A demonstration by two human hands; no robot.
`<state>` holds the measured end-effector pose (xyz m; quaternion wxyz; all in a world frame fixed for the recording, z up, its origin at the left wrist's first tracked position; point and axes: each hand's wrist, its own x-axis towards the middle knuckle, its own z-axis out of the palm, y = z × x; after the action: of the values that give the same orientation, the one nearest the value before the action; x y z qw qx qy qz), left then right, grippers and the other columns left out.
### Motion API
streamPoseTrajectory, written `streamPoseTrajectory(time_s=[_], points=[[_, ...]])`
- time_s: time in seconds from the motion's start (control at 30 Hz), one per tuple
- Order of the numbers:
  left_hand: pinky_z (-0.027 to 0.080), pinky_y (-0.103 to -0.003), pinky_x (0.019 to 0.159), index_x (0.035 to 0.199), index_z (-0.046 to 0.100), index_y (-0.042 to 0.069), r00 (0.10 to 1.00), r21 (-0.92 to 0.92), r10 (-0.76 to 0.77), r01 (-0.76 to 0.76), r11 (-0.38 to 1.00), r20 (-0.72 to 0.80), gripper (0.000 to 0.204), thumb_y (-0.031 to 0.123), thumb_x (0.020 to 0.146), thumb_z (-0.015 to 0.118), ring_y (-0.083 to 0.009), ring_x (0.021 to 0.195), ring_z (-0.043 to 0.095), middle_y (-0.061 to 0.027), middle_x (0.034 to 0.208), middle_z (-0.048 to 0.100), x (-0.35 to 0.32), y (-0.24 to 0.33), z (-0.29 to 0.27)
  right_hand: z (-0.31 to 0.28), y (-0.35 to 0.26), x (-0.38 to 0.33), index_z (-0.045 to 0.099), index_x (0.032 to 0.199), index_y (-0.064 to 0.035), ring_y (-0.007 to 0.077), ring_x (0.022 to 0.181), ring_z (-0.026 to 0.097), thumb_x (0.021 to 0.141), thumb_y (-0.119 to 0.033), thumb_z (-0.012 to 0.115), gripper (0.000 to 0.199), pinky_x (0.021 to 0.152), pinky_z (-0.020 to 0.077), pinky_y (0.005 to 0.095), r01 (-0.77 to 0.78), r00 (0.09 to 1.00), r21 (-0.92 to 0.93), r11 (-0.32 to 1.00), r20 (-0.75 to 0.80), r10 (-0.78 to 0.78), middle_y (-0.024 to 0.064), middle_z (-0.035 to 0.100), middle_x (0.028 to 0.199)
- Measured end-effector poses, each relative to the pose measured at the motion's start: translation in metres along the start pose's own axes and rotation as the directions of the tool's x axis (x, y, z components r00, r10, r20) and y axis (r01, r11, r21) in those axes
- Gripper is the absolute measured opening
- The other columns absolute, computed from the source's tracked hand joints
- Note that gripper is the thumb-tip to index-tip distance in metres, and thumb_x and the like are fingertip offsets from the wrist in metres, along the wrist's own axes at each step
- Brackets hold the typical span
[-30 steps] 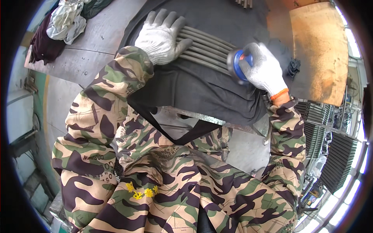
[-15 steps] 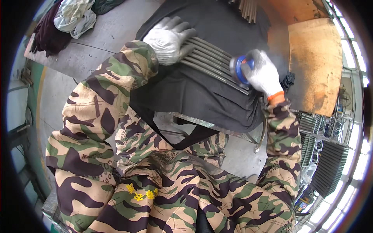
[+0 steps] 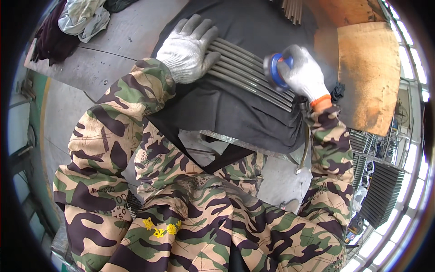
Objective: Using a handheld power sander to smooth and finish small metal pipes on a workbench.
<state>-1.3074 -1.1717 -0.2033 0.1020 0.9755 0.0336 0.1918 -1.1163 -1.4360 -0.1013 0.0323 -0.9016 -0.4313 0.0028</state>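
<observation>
Several grey metal rods point(image 3: 247, 72) lie side by side, slanting across a black cloth point(image 3: 217, 113). My left hand point(image 3: 188, 50), in a white glove with grey fingers, rests flat over their left ends. Its fingers are stretched out and the thumb lies along the near side. A round blue power sander point(image 3: 277, 71) sits on the rods toward their right ends. My right hand point(image 3: 304, 72), gloved the same way with an orange cuff, is closed around the top of it. The sander's underside is hidden.
More rods point(image 3: 292, 11) lie at the far edge of the cloth. A scorched wooden board point(image 3: 369, 75) stands to the right. Crumpled cloths point(image 3: 84, 20) lie on the grey metal table point(image 3: 122, 34) at the far left. A hose point(image 3: 306, 149) hangs by my right forearm.
My left hand has shifted slightly left along the rod ends. My right hand has moved the sander a little left and up along the rods.
</observation>
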Motion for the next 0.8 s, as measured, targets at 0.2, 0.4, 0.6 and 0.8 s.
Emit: streamPoseTrajectory(time_s=[0.2, 0.4, 0.6, 0.8], points=[[0.028, -0.054, 0.129, 0.147, 0.057, 0.002, 0.999, -0.039, 0.024, -0.026, 0.999, -0.033, 0.057, 0.037, 0.102, 0.062, -0.0439, 0.152, 0.041, -0.0221, 0.156, 0.053, 0.005, 0.003, 0.001, -0.01, -0.023, 0.0, 0.068, 0.116, -0.0117, 0.0419, 0.105, 0.071, 0.093, -0.036, 0.068, 0.033, 0.093, 0.0575, 0.0486, -0.03, 0.998, -0.006, 1.0, 0.061, 0.03, 0.0201, 0.068, 0.114], [0.029, -0.053, 0.129, 0.143, 0.059, 0.001, 0.999, -0.015, 0.041, -0.04, 0.999, 0.03, 0.055, 0.036, 0.101, 0.063, -0.0426, 0.152, 0.04, -0.0217, 0.155, 0.053, 0.011, 0.001, -0.006, -0.003, -0.037, -0.017, 0.067, 0.114, -0.0143, 0.0402, 0.105, 0.07, 0.093, -0.037, 0.068, 0.031, 0.093, 0.0576, 0.0482, 0.106, 0.994, 0.062, 0.992, 0.021, -0.107, 0.0187, 0.067, 0.109], [0.029, -0.053, 0.129, 0.149, 0.055, 0.003, 0.999, 0.003, 0.014, -0.014, 1.0, 0.039, 0.058, 0.037, 0.101, 0.06, -0.0424, 0.153, 0.04, -0.0214, 0.156, 0.053, 0.01, 0.004, -0.006, -0.005, -0.05, 0.007, 0.069, 0.116, -0.0106, 0.0417, 0.106, 0.07, 0.092, -0.035, 0.068, 0.035, 0.095, 0.0573, 0.0488, 0.002, 0.998, -0.037, 0.999, 0.062, 0.0, 0.0219, 0.069, 0.113], [0.03, -0.053, 0.128, 0.149, 0.056, 0.003, 0.999, 0.031, 0.028, -0.026, 0.999, -0.042, 0.058, 0.035, 0.102, 0.059, -0.0421, 0.151, 0.042, -0.0211, 0.157, 0.053, 0.009, -0.001, 0.01, 0.002, -0.072, 0.023, 0.07, 0.117, -0.0109, 0.0425, 0.108, 0.07, 0.093, -0.035, 0.067, 0.034, 0.095, 0.0576, 0.0493, 0.051, 0.998, -0.002, 0.999, 0.039, -0.051, 0.02, 0.069, 0.114]])
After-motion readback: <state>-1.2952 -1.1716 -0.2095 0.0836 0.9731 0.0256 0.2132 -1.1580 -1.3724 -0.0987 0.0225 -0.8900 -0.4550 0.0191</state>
